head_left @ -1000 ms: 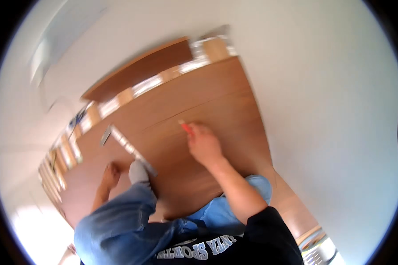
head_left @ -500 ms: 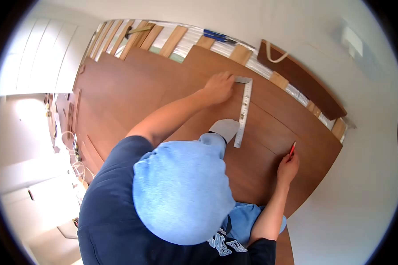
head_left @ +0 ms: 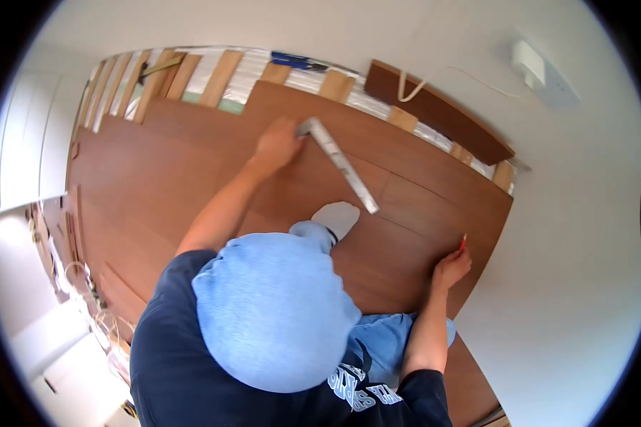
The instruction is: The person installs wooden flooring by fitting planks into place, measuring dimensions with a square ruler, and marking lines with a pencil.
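Note:
My left hand [head_left: 278, 144] grips the short arm of a metal carpenter's square [head_left: 340, 165], whose long blade slants across the brown floor boards [head_left: 178, 156]. Closed around a red pencil [head_left: 463, 243], my right hand [head_left: 452, 269] is low over the boards at the right, with the pencil's tip pointing up and away. Between my hands, a grey-socked foot [head_left: 337, 219] rests on the boards near the blade's free end. Thin seams run through the boards between the square and the pencil.
Wooden battens [head_left: 221, 78] over silvery sheeting line the far edge. A loose brown plank [head_left: 438, 110] lies by the wall, near a white socket box [head_left: 528, 64]. A blue tool [head_left: 292, 60] sits on the far edge. Cords [head_left: 110, 324] and board strips are at the left.
My left hand has come from beside my foot to the square and taken hold of it. The square has swung to a slant. My right hand with the pencil has moved right. The view has turned.

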### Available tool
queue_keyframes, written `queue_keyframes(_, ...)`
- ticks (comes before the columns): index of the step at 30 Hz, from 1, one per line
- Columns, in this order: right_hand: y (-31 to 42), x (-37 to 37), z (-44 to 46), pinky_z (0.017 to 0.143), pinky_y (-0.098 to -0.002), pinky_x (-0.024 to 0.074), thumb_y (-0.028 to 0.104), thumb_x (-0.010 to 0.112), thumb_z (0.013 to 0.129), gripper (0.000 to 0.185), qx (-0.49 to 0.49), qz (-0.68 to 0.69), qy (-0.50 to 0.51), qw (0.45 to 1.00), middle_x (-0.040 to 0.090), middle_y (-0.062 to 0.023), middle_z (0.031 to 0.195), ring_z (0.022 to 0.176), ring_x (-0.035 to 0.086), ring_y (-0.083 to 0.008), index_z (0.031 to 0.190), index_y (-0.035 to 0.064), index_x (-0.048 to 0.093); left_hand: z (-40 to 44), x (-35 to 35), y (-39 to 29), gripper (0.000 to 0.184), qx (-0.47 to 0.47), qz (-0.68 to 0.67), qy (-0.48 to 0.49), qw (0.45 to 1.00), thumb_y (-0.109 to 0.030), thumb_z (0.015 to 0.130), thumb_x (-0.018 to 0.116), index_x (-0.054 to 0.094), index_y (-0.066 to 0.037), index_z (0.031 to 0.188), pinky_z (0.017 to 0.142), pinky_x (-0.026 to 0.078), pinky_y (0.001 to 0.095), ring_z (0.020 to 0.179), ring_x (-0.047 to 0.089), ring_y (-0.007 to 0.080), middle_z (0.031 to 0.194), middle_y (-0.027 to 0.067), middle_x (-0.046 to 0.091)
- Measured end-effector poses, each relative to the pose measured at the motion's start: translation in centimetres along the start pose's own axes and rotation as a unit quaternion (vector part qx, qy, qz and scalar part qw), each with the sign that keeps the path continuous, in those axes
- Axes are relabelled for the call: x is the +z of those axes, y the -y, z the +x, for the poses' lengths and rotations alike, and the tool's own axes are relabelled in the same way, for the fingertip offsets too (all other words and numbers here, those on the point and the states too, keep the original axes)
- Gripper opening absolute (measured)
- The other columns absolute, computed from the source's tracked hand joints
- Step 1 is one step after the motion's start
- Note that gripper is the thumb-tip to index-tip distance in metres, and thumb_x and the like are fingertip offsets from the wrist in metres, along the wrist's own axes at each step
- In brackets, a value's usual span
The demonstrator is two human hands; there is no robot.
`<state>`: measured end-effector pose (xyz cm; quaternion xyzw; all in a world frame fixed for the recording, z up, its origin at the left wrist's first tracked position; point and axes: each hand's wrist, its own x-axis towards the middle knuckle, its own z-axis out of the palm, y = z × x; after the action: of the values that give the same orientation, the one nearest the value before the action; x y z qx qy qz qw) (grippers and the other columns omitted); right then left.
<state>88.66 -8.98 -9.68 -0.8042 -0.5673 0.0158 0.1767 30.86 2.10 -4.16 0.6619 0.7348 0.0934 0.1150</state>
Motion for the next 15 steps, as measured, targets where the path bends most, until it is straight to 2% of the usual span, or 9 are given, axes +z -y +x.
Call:
queue_keyframes(2, 0.2, 1.1, -0.4, 0.093, -0.0536, 0.0503, 0.011, 0.059, 0.103, 0.030, 0.008, -0.077, -0.036, 0.996, 0.065, -0.0207, 0.117, 0.109, 0.062, -0.0428, 0.132, 0.0065, 0.066, -1.7, -1.1, 2.8, 0.036, -0.050, 0.021, 0.030, 0.998, -0.028, 0.094, 0.076, 0.066, -0.005, 0.119, 0.095, 0.057, 0.0493, 0.112, 0.067, 0.0373, 0.118, 0.0176, 0.066)
queue_keyframes(3, 0.9, 1.5, -0.6, 0.090, -0.0548, 0.0509, 0.014, 0.062, 0.101, 0.028, 0.039, -0.098, -0.055, 0.993, 0.064, -0.0196, 0.117, 0.109, 0.062, -0.0428, 0.127, 0.0072, 0.066, -1.7, -1.3, 4.4, 0.037, -0.068, 0.074, 0.047, 0.994, -0.028, 0.093, 0.076, 0.065, -0.005, 0.120, 0.096, 0.056, 0.0491, 0.114, 0.067, 0.0368, 0.120, 0.0170, 0.066)
queue_keyframes(5, 1.2, 2.0, -0.4, 0.090, -0.0555, 0.0511, 0.014, 0.063, 0.100, 0.028, 0.052, -0.111, -0.069, 0.990, 0.064, -0.0195, 0.117, 0.109, 0.061, -0.0428, 0.127, 0.0075, 0.066, 0.0, -1.6, 4.3, 0.038, -0.077, 0.127, 0.063, 0.987, -0.027, 0.092, 0.077, 0.065, -0.006, 0.121, 0.096, 0.056, 0.0490, 0.116, 0.066, 0.0362, 0.122, 0.0163, 0.065)
queue_keyframes(7, 1.4, 2.6, -0.6, 0.089, -0.0561, 0.0512, 0.015, 0.064, 0.098, 0.028, 0.077, -0.130, -0.081, 0.985, 0.065, -0.0194, 0.117, 0.109, 0.061, -0.0429, 0.126, 0.0077, 0.066, 3.2, -4.0, 1.1, 0.038, 0.029, 0.153, 0.002, 0.988, -0.022, 0.091, 0.077, 0.064, -0.006, 0.123, 0.100, 0.053, 0.0477, 0.120, 0.064, 0.0342, 0.124, 0.0135, 0.064)
queue_keyframes(8, 1.4, 2.6, -0.5, 0.089, -0.0565, 0.0511, 0.016, 0.065, 0.098, 0.029, 0.071, -0.116, -0.067, 0.988, 0.065, -0.0189, 0.118, 0.109, 0.061, -0.0431, 0.125, 0.0082, 0.067, 5.0, -4.4, -1.2, 0.038, 0.054, 0.145, 0.010, 0.988, -0.022, 0.091, 0.077, 0.064, -0.006, 0.123, 0.100, 0.053, 0.0477, 0.120, 0.064, 0.0342, 0.124, 0.0135, 0.064)
queue_keyframes(10, 0.7, 2.5, -0.3, 0.088, -0.0562, 0.0498, 0.017, 0.066, 0.096, 0.028, 0.067, -0.111, -0.075, 0.989, 0.064, -0.0163, 0.116, 0.109, 0.060, -0.0418, 0.123, 0.0107, 0.066, 9.2, -4.2, -7.7, 0.039, 0.229, 0.062, -0.084, 0.968, -0.018, 0.089, 0.077, 0.064, -0.007, 0.125, 0.103, 0.051, 0.0459, 0.123, 0.061, 0.0325, 0.124, 0.0118, 0.064)
queue_keyframes(11, 0.7, 2.4, -0.3, 0.087, -0.0555, 0.0486, 0.017, 0.067, 0.095, 0.027, 0.059, -0.116, -0.089, 0.988, 0.063, -0.0141, 0.113, 0.109, 0.060, -0.0403, 0.122, 0.0127, 0.066, 10.9, -4.0, -10.8, 0.044, 0.280, 0.078, -0.061, 0.955, -0.015, 0.089, 0.076, 0.063, -0.006, 0.130, 0.104, 0.050, 0.0451, 0.124, 0.060, 0.0313, 0.130, 0.0118, 0.063)
queue_keyframes(12, 0.5, 2.2, -0.4, 0.087, -0.0555, 0.0486, 0.017, 0.067, 0.095, 0.027, 0.080, -0.132, -0.096, 0.983, 0.063, -0.0141, 0.113, 0.109, 0.060, -0.0403, 0.122, 0.0127, 0.066, 12.8, -3.7, -13.7, 0.052, 0.360, 0.062, -0.088, 0.927, -0.015, 0.090, 0.076, 0.060, -0.005, 0.138, 0.105, 0.049, 0.0441, 0.127, 0.060, 0.0314, 0.137, 0.0134, 0.062)
queue_keyframes(15, 1.1, 2.4, -0.4, 0.086, -0.0541, 0.0477, 0.017, 0.067, 0.094, 0.028, 0.093, -0.116, -0.090, 0.985, 0.063, -0.0139, 0.112, 0.107, 0.059, -0.0396, 0.122, 0.0131, 0.065, 16.7, -2.6, -20.8, 0.059, 0.427, 0.063, -0.095, 0.897, -0.014, 0.090, 0.076, 0.056, -0.006, 0.145, 0.106, 0.048, 0.0444, 0.129, 0.059, 0.0318, 0.141, 0.0134, 0.060)
